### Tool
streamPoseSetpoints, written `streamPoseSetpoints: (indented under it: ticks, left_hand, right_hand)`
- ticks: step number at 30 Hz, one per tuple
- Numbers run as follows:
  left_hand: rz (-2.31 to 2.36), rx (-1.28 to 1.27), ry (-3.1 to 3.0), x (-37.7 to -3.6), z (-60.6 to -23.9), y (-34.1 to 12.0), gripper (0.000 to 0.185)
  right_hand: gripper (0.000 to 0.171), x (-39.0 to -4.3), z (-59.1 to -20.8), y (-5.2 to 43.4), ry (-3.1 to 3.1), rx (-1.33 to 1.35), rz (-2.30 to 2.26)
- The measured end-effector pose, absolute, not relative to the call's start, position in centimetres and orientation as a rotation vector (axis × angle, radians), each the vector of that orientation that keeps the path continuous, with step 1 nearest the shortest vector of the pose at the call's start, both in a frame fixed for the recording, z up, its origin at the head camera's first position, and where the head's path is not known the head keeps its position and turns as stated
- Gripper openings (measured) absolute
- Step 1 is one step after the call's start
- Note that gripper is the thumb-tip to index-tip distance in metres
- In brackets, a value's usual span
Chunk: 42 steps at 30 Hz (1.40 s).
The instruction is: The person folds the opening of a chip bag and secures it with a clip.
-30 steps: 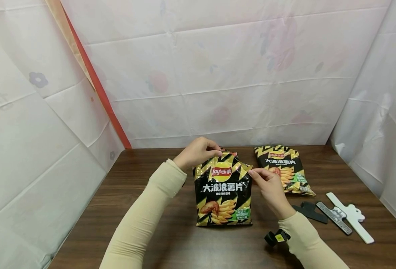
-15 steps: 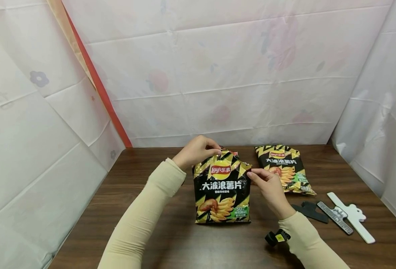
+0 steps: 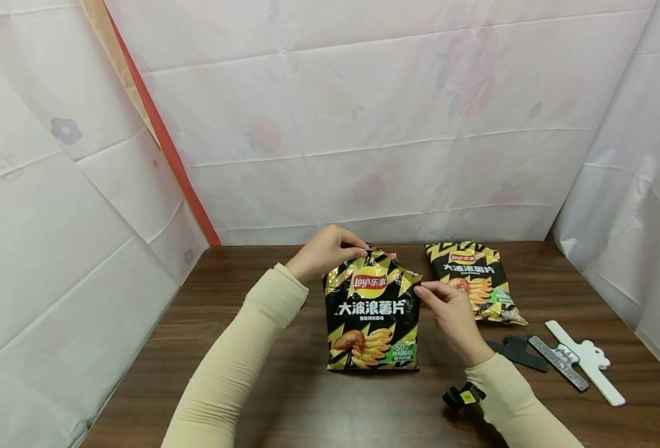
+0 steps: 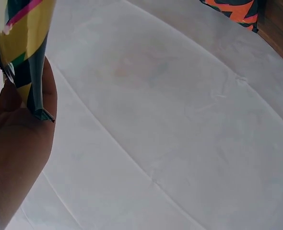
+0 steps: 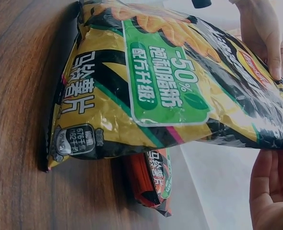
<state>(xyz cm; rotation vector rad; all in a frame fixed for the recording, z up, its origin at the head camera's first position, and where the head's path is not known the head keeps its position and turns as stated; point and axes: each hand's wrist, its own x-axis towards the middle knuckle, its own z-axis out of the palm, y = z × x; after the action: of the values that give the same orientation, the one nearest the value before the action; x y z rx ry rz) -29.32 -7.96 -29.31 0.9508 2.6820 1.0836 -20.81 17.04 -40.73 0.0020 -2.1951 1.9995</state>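
A: The chip bag point(image 3: 372, 320) stands upright on the wooden table point(image 3: 285, 398), near its middle, bottom edge on the wood and printed front toward the person.

B: How would it handle?

A: Light and puffy, by the look of it. The film is thin, glossy and likely slippery, and the chips inside would crush under a squeeze. The flat top seam is the sensible place to take it, at the corners, and that is where both hands are.

B: Which hand is where?

A: The left hand point(image 3: 323, 252) pinches the top left corner, fingers curled over the seam; the left wrist view shows the foil edge point(image 4: 24, 57) pressed against the thumb. The right hand point(image 3: 449, 317) pinches the top right edge between thumb and fingertips. So the bag sits between the two hands, hanging slightly from them while its base rests on the table.

B: Anything around it?

A: A second chip bag point(image 3: 474, 280) lies flat farther back and to the right, apart from the first. To the right of the right forearm lie a black clip point(image 3: 517, 353) and a white clip point(image 3: 586, 361), close together, untouched. White sheeting point(image 3: 363, 124) backs the table.
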Motion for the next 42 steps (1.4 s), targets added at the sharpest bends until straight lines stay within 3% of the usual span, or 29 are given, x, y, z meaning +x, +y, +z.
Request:
streamPoseSetpoints:
  ticks: [35,42]
  left_hand:
    - [1.08,0.951,2.631,-29.22,-28.98,-8.58,0.016]
    - [1.015,1.028,2.704,-29.31,-29.12,-8.14,0.028]
  right_hand:
    - [0.029,-20.78,-40.85,16.83,-2.18,0.06,1.935]
    - [0.029,-20.76,-40.85,16.88,-2.184,0.015,1.934]
